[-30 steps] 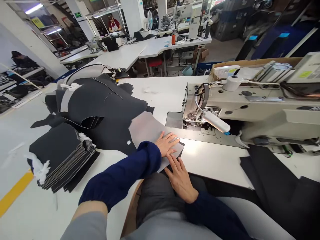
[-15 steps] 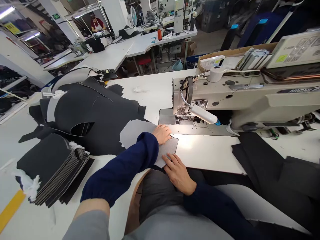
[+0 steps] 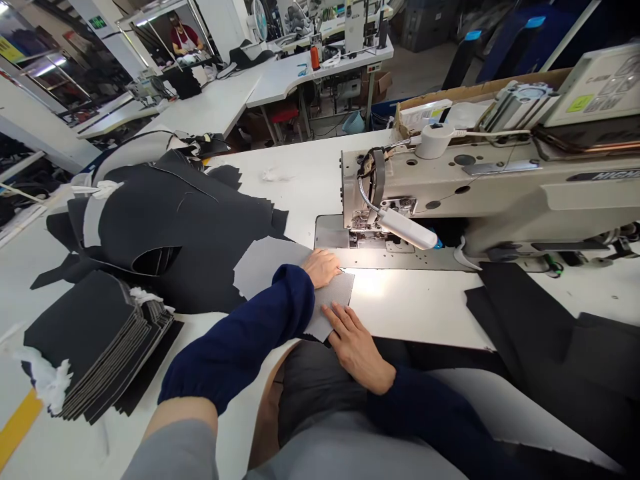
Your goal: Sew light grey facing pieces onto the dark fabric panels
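A grey fabric piece lies at the table's front edge, partly over my lap, with both hands on it. My left hand has its fingers curled together at the fabric's upper edge, just in front of the sewing machine; a small dark tip shows by the fingertips, too small to name. Lower down, my right hand rests on the same piece with fingers spread and stretched out. Another light grey piece lies left of my left hand, partly covered by my sleeve, on top of dark fabric.
A stack of dark cut pieces, tied with white strips, stands at left. More dark fabric hangs over the table's right front. A white lamp lights the needle area. Behind are other worktables and a person.
The view has shifted slightly, so the surroundings sit a little differently. Both hands keep nearly the same places on the grey fabric piece.
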`<state>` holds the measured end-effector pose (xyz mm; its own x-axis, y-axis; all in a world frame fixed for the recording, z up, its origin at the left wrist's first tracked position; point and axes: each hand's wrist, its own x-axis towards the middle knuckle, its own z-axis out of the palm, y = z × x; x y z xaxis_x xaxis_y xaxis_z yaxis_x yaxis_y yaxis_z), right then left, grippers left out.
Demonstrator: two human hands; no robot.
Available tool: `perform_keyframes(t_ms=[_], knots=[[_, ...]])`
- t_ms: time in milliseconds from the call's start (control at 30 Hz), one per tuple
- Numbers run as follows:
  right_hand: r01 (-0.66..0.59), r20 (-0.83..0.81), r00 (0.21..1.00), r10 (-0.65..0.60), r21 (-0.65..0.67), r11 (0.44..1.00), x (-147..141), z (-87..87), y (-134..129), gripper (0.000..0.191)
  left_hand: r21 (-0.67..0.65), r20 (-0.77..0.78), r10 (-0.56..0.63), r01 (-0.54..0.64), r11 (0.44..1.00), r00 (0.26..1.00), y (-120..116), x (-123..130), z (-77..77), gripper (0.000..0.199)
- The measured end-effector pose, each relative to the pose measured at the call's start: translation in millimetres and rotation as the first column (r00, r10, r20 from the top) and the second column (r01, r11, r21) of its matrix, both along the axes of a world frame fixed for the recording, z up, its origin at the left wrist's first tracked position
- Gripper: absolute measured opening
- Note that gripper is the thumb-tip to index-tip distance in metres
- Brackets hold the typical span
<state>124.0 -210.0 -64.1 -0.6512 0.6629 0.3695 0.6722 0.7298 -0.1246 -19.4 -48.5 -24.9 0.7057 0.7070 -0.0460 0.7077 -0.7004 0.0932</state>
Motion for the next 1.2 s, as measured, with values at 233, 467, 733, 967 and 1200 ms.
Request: perform_keyframes(t_ms=[233, 467, 733, 967, 1200], knots=[[-0.052, 0.012, 0.999, 0.053, -0.034, 0.998, 15.7, 3.0, 56.7, 0.017, 0.027, -0.046, 0.094, -0.092, 0.995, 0.995, 46.4, 9.6, -0.1, 0.021], [-0.055, -0.005, 0.998, 0.055, -0.026, 0.998, 31.4, 0.4, 100.8, 0.028, 0.006, -0.028, 0.151, -0.15, 0.989, 0.988, 90.3, 25.5, 2.2, 0.024], [-0.039, -0.017, 0.999, 0.039, -0.041, 0.998, 36.5, -3.3, 103.4, 0.03, -0.04, -0.023, 0.139, -0.14, 0.989, 0.99, 101.1, 30.8, -2.1, 0.023], [-0.004, -0.02, 1.0, 0.003, -0.054, 0.999, 36.6, -3.7, 104.3, 0.027, -0.041, -0.002, 0.168, -0.168, 0.985, 0.986, 101.3, 32.0, 4.2, 0.025], [0.064, -0.036, 0.997, -0.064, 0.012, 0.998, 33.4, 0.1, 99.1, 0.026, -0.161, 0.108, -0.139, 0.155, 0.975, 0.984, 15.9, -15.3, 16.6, 0.062]])
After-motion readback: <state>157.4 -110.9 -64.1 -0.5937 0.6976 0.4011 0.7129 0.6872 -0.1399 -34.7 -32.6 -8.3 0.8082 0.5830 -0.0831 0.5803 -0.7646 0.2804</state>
